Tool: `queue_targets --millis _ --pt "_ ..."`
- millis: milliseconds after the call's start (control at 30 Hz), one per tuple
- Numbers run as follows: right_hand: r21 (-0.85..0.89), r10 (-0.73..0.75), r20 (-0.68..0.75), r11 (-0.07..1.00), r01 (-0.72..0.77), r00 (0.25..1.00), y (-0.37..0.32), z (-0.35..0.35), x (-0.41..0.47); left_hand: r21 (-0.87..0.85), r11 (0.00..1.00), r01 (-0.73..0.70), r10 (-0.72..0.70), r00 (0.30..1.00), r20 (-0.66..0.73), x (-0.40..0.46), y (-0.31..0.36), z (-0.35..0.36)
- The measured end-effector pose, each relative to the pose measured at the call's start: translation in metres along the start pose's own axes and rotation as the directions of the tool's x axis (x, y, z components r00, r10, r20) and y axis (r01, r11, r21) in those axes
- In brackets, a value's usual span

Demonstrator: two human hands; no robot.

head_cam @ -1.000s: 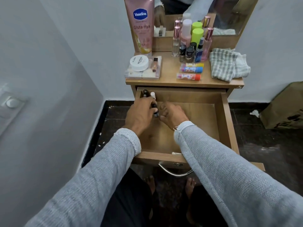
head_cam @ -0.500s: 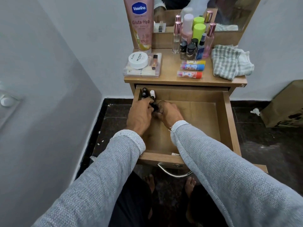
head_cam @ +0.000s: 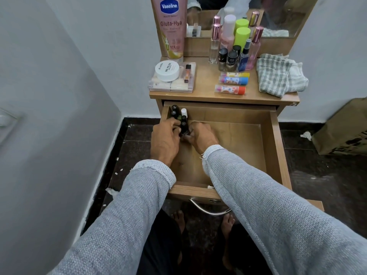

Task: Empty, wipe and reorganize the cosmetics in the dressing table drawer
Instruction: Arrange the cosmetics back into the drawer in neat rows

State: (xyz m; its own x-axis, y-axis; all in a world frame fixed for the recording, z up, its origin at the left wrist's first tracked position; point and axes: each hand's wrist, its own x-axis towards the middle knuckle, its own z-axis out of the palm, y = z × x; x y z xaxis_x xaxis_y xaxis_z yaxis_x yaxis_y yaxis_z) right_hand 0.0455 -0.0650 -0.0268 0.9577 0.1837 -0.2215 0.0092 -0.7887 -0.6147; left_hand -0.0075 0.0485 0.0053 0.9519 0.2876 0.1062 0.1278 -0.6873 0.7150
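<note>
White walls, dark tiled floor, and a small wooden dressing table [head_cam: 206, 94] pushed into the corner with a mirror on top. Far left on the tabletop there's a big pink Vaseline tube [head_cam: 172, 26] standing up, and in front of it a clear flat case [head_cam: 170, 84] with a white round jar [head_cam: 167, 70] sitting on it. The drawer [head_cam: 274, 147] is pulled right out. In its back left corner there's a little bunch of dark tubes [head_cam: 174, 112] plus one with a white cap [head_cam: 184, 112], all standing upright. The left hand [head_cam: 165, 140] has its fingers curled around a dark tube [head_cam: 184, 127] there, and the right hand [head_cam: 201, 136] is curled in on it from the other side, fingertips touching the bottom end. Further right on top: a cluster of perfume and nail polish bottles [head_cam: 234, 46], two colourful sticks [head_cam: 233, 84] lying flat, then a crumpled checked cloth [head_cam: 278, 75]. A brown box [head_cam: 343, 128] sits on the floor at the far right.
</note>
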Motion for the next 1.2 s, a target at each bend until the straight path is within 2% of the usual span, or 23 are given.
queue_targets --millis 467,667,1200 --pt "-0.042 -0.016 0.031 0.999 0.017 0.999 -0.0016 -0.0004 -0.0030 0.097 0.995 -0.038 0.041 0.999 -0.024 -0.0033 0.0034 0.0013" --pt "-0.072 0.014 0.042 0.997 -0.011 0.999 -0.0022 -0.0037 -0.0042 0.096 0.995 -0.024 0.027 0.999 -0.026 -0.0034 0.0044 0.0011" --pt "-0.059 -0.025 0.028 0.998 0.026 0.999 -0.0013 -0.0044 -0.0062 0.091 0.996 -0.020 0.022 0.999 -0.024 -0.0033 0.0045 0.0023"
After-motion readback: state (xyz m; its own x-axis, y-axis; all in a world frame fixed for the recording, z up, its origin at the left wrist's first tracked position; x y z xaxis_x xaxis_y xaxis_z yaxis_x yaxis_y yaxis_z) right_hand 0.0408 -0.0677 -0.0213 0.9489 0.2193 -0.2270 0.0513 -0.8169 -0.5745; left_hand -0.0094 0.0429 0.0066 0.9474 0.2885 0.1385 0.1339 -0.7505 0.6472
